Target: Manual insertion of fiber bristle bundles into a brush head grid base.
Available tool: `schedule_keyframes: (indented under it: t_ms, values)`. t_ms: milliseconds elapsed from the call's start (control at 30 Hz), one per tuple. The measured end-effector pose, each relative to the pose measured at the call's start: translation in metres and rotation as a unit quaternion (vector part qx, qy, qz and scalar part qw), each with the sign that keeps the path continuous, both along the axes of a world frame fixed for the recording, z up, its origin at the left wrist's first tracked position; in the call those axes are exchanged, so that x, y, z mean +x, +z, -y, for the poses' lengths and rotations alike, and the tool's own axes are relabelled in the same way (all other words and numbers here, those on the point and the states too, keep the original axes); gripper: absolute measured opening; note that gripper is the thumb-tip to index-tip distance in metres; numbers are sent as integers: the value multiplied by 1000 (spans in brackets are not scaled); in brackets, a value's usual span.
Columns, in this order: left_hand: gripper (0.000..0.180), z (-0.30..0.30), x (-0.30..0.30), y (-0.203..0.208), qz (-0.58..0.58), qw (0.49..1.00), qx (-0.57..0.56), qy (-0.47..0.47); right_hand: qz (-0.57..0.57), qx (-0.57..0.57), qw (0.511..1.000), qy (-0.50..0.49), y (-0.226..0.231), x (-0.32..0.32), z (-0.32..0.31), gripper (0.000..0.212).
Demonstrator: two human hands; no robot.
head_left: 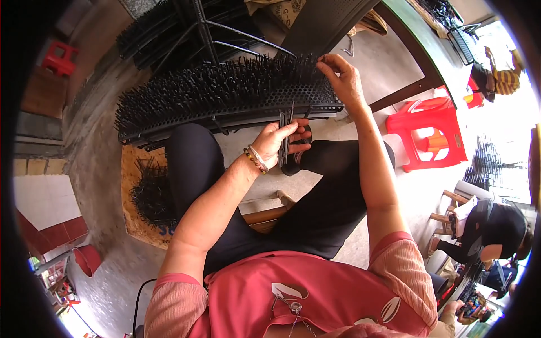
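A long, curved black rack with a perforated top lies across in front of my knees. Thin black sticks stand upright in its holes, packed densely; the near edge and right end show bare holes. My left hand is closed around a small bundle of thin black sticks, just in front of the rack. My right hand is over the rack's far right end, thumb and forefinger pinched together beside the standing sticks. Whatever is between those fingertips is too small to make out.
A cardboard piece with a heap of black sticks lies left of my legs. Black metal frame bars rise behind the rack. To the right are a green-topped table and a red plastic stool. Another person sits farther right.
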State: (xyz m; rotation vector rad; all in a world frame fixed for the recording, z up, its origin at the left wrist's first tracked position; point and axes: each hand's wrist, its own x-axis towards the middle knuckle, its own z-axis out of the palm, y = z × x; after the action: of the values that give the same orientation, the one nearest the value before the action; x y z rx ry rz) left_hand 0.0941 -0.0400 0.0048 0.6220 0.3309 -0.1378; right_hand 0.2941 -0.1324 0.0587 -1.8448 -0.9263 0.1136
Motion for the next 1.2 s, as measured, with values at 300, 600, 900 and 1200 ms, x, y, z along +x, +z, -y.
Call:
schedule_keyframes:
  t_ms: [300,600,900,1200]
  values:
    - [32,0,0,-1,-1,1000,0,5,30,-16,999,-17,-3,1,4,16]
    - [32,-2,-1,5,6,1000,-10,-17,46,-17,998,-37,6,-2,10,16]
    - [28,1,1,21,63,998,5,20,-167,-179,948,206,16,-57,4,26]
    - [26,3,3,14,63,997,0,39,-328,-139,921,159,11,-44,10,26]
